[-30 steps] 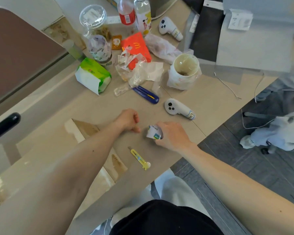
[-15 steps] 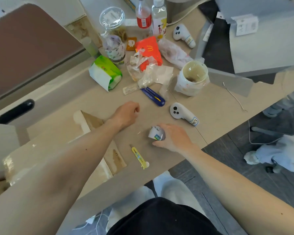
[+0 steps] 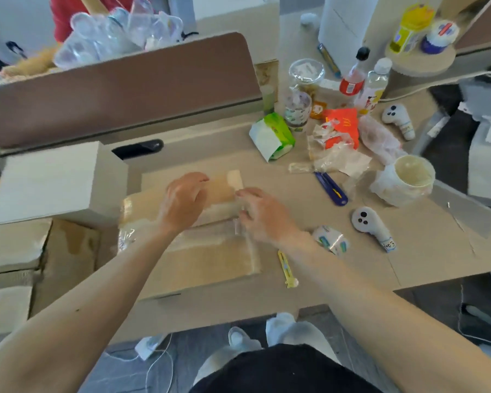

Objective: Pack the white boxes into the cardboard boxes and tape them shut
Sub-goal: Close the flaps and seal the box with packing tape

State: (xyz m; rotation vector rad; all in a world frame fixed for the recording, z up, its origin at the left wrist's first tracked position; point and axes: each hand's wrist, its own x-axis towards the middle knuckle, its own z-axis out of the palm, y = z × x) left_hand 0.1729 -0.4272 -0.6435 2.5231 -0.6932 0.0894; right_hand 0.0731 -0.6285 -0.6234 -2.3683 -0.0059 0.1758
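Nearest the table (image 3: pixel 437 251) edge lies the closed cardboard box (image 3: pixel 210 265), flat in front of the person, with glossy clear tape (image 3: pixel 210 236) run along its top seam and crumpled at the left end. The left hand (image 3: pixel 182 202) rests palm down on the far flap, fingers relaxed and gripping nothing. The right hand (image 3: pixel 267 217) is at the seam's right end with bent fingers; motion blur hides whether it pinches the tape or only presses it.

The box probably handles as stiff along its edges but springy at the flaps, so pressing near the seam and lifting by the short ends looks safest. The tape is thin and clingy, likely to wrinkle or stick to itself; the free end is the place to hold it.

A yellow utility knife (image 3: pixel 287 268) lies just beside the box's right edge, under the right forearm, and the tape roll (image 3: pixel 330 239) and a white controller (image 3: pixel 370 225) sit near that wrist, so a sweep rightward could knock them. A white box (image 3: pixel 48 180) stands just beside the box's left end, on more cartons. Farther off are a blue utility knife (image 3: pixel 330 188), a paper cup (image 3: pixel 406 180), a green tissue pack (image 3: pixel 272 137), wrappers and bottles (image 3: pixel 352 78).
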